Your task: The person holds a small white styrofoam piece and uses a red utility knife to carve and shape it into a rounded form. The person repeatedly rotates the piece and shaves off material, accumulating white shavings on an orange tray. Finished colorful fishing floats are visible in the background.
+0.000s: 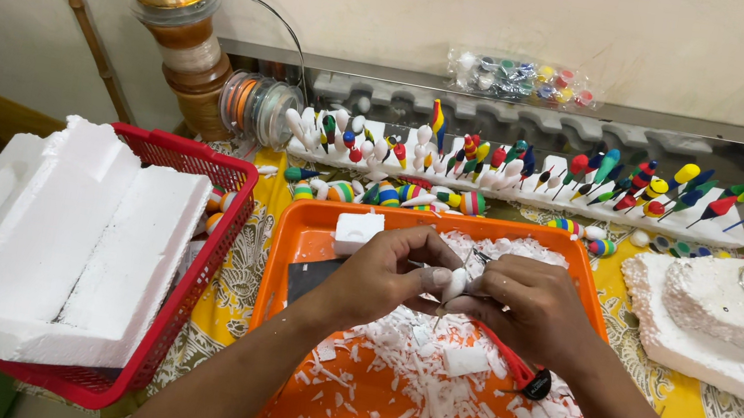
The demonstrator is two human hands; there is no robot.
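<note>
2 bare hands meet over the orange tray (pixel 283 255) in the head view, the only view there is. The left hand (pixel 382 274) pinches a small white foam float (pixel 455 284) between thumb and fingertips, closed snugly on it. The right hand (pixel 528 304) is curled shut against the same piece and seems to grip a thin blade, though the tool is mostly hidden. White foam shavings (pixel 424 391) and small cut blocks litter the tray beneath. A red basket (pixel 199 262) with large foam slabs (pixel 57 242) sits to the left; a rack of painted floats (pixel 531 178) stands behind, beside spools of line (pixel 177 12). The float looks very light, soft and easily dented, so a gentle pinch at its thicker middle probably suits it best.
</note>
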